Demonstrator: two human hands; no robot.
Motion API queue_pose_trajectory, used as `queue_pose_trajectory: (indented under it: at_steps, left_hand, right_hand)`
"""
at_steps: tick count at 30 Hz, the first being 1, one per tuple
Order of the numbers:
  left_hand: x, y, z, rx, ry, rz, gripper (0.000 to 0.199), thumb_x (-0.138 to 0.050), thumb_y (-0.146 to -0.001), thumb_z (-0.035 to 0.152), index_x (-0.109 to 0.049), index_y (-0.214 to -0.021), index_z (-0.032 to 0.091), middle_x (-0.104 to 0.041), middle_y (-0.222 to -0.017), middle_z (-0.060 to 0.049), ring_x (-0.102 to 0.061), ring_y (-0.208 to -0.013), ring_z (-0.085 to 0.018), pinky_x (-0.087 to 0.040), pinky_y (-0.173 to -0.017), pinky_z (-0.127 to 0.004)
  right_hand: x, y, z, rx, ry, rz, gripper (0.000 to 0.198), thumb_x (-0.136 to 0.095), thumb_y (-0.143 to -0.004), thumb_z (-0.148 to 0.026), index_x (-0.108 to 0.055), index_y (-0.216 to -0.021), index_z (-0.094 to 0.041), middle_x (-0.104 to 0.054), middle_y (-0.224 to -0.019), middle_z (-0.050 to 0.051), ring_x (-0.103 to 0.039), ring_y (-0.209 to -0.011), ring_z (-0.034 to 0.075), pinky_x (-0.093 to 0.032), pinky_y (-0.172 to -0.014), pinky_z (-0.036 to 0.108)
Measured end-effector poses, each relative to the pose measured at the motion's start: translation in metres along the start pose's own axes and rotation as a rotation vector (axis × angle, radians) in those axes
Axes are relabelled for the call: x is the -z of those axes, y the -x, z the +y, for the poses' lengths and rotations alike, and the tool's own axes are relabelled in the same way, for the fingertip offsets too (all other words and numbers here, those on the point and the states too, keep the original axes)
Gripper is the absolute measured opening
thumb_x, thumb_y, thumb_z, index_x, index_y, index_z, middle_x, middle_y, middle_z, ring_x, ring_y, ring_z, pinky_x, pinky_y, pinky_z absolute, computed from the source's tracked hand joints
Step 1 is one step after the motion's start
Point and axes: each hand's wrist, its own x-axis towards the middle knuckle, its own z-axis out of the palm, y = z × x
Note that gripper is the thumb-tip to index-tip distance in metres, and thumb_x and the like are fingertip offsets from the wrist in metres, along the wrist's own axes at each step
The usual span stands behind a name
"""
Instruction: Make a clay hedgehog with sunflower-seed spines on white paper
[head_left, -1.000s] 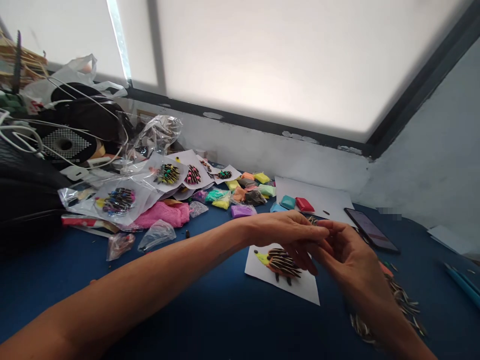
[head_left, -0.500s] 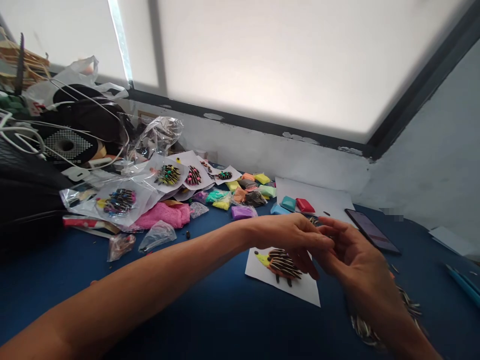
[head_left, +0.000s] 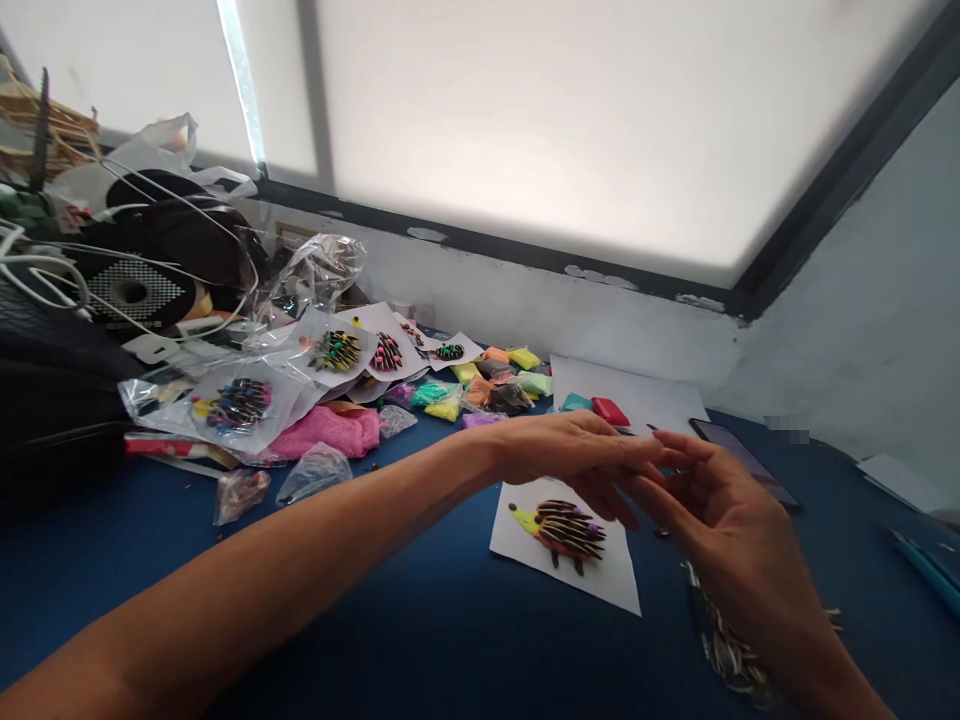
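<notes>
Head view, hedgehog picture (head_left: 568, 535), below hands (head_left: 729, 508)

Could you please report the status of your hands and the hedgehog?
Left hand, right hand overlapping in view; anything held hidden. Yellow-faced hedgehog with dark striped spines, on white paper. Left hand partly hides paper.

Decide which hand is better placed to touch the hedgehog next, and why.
Probably the left hand: in this view, its fingers overlap the white card near the hedgehog, while the right hand lies mostly beyond the card's right edge.
</notes>
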Motion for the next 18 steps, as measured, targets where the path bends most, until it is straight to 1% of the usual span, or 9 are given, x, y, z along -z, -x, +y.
queue_pose_trajectory:
  at_steps: [3,6,8,9,11,13,14,16,18]
  left_hand:
    - [-0.0025,0.0014,0.0028,0.006,0.008,-0.005,0.047,-0.044,-0.096,0.051,-0.070,-0.108,0.014,-0.071,-0.105,-0.008,-0.066,-0.100,-0.018,-0.050,-0.092,-0.030]
    - [-0.0043,0.0003,0.0026,0.043,0.020,-0.064,0.050,-0.041,-0.098,0.051,-0.070,-0.103,0.011,-0.072,-0.096,-0.009,-0.067,-0.093,-0.018,-0.050,-0.092,-0.031]
    - [-0.0032,-0.0002,0.0035,0.046,0.007,-0.037,0.055,-0.039,-0.097,0.056,-0.070,-0.102,0.011,-0.071,-0.093,-0.009,-0.068,-0.091,-0.018,-0.050,-0.092,-0.033]
    - [-0.0024,0.0000,0.0046,0.042,-0.001,-0.010,0.056,-0.038,-0.096,0.056,-0.070,-0.103,0.011,-0.071,-0.094,-0.009,-0.068,-0.092,-0.018,-0.050,-0.093,-0.033]
    - [-0.0018,0.0009,0.0069,0.031,-0.008,0.019,0.053,-0.037,-0.098,0.054,-0.069,-0.104,0.013,-0.070,-0.101,-0.009,-0.066,-0.098,-0.018,-0.049,-0.094,-0.032]
    - [-0.0034,0.0018,0.0086,0.037,-0.018,0.001,0.048,-0.036,-0.099,0.049,-0.069,-0.105,0.014,-0.070,-0.106,-0.008,-0.065,-0.102,-0.017,-0.048,-0.095,-0.030]
    - [-0.0046,0.0021,0.0090,0.048,-0.024,-0.021,0.047,-0.037,-0.100,0.048,-0.069,-0.104,0.015,-0.070,-0.106,-0.008,-0.065,-0.101,-0.016,-0.048,-0.096,-0.029]
    - [-0.0063,0.0026,0.0095,0.075,-0.038,-0.051,0.049,-0.036,-0.100,0.048,-0.070,-0.102,0.014,-0.071,-0.101,-0.009,-0.067,-0.095,-0.017,-0.047,-0.097,-0.032]
    - [-0.0057,0.0032,0.0105,0.077,-0.049,-0.028,0.054,-0.035,-0.099,0.052,-0.070,-0.104,0.012,-0.071,-0.097,-0.010,-0.068,-0.092,-0.018,-0.047,-0.097,-0.035]
  right_hand:
    - [-0.0013,0.0006,-0.0006,-0.001,-0.006,-0.086,0.066,-0.073,-0.069,-0.058,-0.057,-0.122,-0.022,-0.069,-0.105,0.010,-0.068,-0.086,0.026,-0.059,-0.071,0.039]
    - [0.0013,-0.0003,0.0007,0.007,-0.003,-0.020,0.068,-0.074,-0.069,-0.057,-0.056,-0.126,-0.023,-0.069,-0.108,0.011,-0.068,-0.088,0.027,-0.059,-0.066,0.037]
    - [0.0035,-0.0018,0.0009,0.013,0.007,0.038,0.069,-0.074,-0.067,-0.058,-0.057,-0.124,-0.023,-0.069,-0.106,0.011,-0.068,-0.086,0.027,-0.058,-0.064,0.035]
    - [0.0038,-0.0023,0.0005,0.010,0.008,0.038,0.068,-0.075,-0.067,-0.058,-0.058,-0.123,-0.023,-0.069,-0.104,0.011,-0.068,-0.086,0.027,-0.058,-0.064,0.036]
    - [0.0026,-0.0019,-0.0015,-0.004,-0.011,-0.034,0.067,-0.075,-0.067,-0.058,-0.058,-0.122,-0.023,-0.069,-0.104,0.010,-0.068,-0.086,0.027,-0.059,-0.068,0.038]
    - [0.0007,-0.0004,-0.0033,-0.019,-0.042,-0.099,0.067,-0.075,-0.067,-0.057,-0.058,-0.122,-0.023,-0.070,-0.106,0.010,-0.068,-0.090,0.027,-0.059,-0.074,0.040]
    - [0.0003,0.0003,-0.0035,-0.020,-0.048,-0.098,0.067,-0.075,-0.068,-0.057,-0.057,-0.123,-0.023,-0.069,-0.107,0.010,-0.068,-0.092,0.028,-0.059,-0.075,0.040]
    - [0.0013,0.0004,-0.0025,-0.004,-0.029,-0.026,0.068,-0.075,-0.067,-0.057,-0.057,-0.124,-0.024,-0.069,-0.110,0.011,-0.068,-0.092,0.028,-0.059,-0.072,0.038]
    - [0.0033,-0.0008,-0.0006,0.015,0.005,0.040,0.068,-0.075,-0.068,-0.057,-0.057,-0.125,-0.024,-0.069,-0.110,0.011,-0.068,-0.089,0.028,-0.059,-0.069,0.038]
